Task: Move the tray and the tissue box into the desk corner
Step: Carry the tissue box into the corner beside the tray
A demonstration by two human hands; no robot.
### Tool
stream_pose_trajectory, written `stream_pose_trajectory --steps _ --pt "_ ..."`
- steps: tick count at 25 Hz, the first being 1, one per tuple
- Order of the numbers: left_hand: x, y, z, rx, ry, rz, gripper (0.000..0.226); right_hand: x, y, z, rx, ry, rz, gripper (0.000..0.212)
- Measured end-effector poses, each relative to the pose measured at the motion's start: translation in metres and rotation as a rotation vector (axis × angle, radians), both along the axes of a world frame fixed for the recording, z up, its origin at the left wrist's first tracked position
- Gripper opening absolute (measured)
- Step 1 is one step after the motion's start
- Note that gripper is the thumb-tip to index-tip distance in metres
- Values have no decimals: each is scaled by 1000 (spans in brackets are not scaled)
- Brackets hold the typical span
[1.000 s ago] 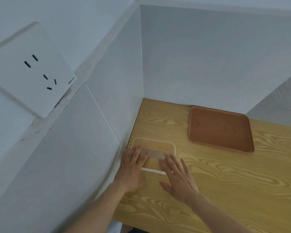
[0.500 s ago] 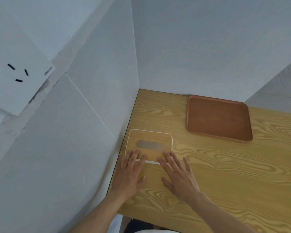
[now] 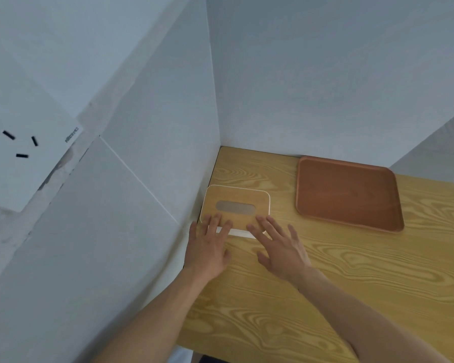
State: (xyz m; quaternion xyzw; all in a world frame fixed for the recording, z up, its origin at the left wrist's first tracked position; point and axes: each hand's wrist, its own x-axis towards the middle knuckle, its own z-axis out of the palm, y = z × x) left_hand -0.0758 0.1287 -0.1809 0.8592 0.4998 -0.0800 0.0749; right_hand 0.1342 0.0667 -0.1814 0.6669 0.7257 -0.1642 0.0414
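Note:
The tissue box (image 3: 235, 199) is white with a wooden lid and an oval slot. It stands on the wooden desk (image 3: 325, 279) against the left wall, a short way in front of the corner. My left hand (image 3: 207, 247) lies flat with its fingertips on the lid's near left edge. My right hand (image 3: 279, 247) lies flat beside it, fingertips touching the lid's near right edge. Neither hand grips anything. The brown wooden tray (image 3: 347, 193) rests empty to the right of the box, its far edge close to the back wall.
White partition walls close the desk on the left and at the back and meet in the corner (image 3: 220, 148). A white wall socket (image 3: 21, 150) sits on the left wall. The desk's near edge runs below my forearms.
My fingers have slid back from over the slot to the lid's near edge. The camera has swung right and down, so the socket has shifted left.

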Motion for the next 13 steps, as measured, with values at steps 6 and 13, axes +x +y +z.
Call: stream_pose_trajectory --steps 6,13 --pt "25 55 13 -11 52 -16 68 13 59 11 -103 -4 -2 71" --pt "55 112 28 -97 236 -4 78 27 125 24 -221 -58 -4 73"
